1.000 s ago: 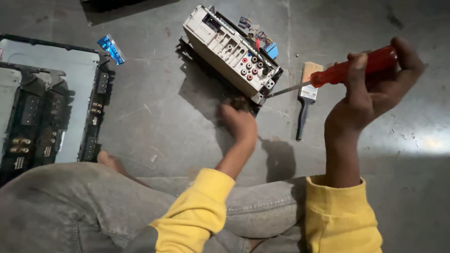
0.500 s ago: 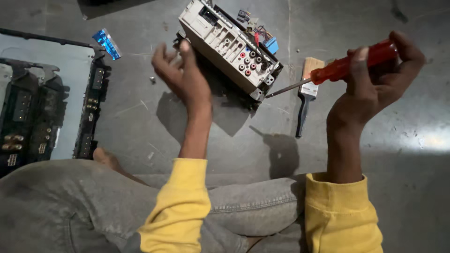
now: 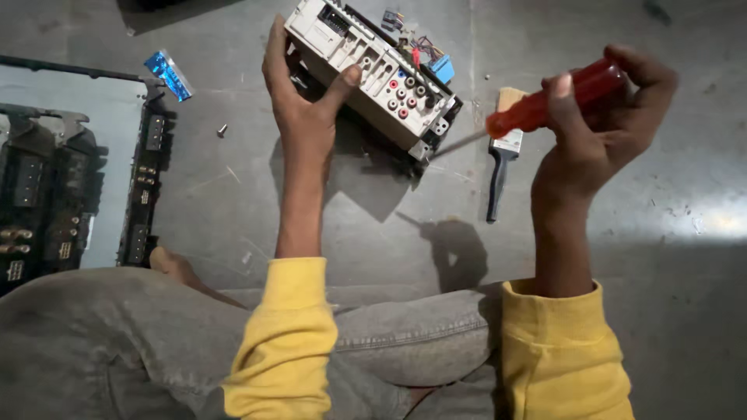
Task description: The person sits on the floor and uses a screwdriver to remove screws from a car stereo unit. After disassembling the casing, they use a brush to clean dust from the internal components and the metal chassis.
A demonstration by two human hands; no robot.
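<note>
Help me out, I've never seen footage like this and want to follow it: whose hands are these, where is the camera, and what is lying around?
The camera sits on a person's head and looks down at their own hands and lap. They sit on a grey floor. The left hand grips a white electronics unit with coloured sockets. The right hand holds a red-handled screwdriver, its tip at the unit's corner. A paintbrush lies beside it, a loose screw and a larger opened device to the left.

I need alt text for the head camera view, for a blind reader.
A left hand grips a white electronics unit on a grey floor, while the right hand holds a red-handled screwdriver toward it. A paintbrush lies nearby.
</note>
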